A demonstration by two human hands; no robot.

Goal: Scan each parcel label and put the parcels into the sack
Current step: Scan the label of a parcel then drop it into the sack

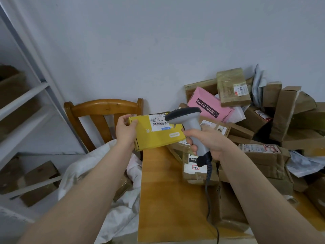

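My left hand (125, 132) grips the left end of a yellow parcel box (154, 138), held in the air over the table's left edge. A white barcode label (159, 123) faces up on its top. My right hand (209, 142) grips the handle of a grey barcode scanner (189, 121), whose dark head points at that label from the right. The scanner's coiled cable (208, 191) hangs down over the table. A white sack (121, 205) lies slumped below the box, left of the table, with a brown parcel partly visible inside it.
A heap of brown cardboard parcels (263, 155) and a pink "good luck" box (209, 107) covers the right of the wooden table (167, 199). A wooden chair (103, 110) stands behind the sack. White shelving (22, 106) with boxes runs along the left.
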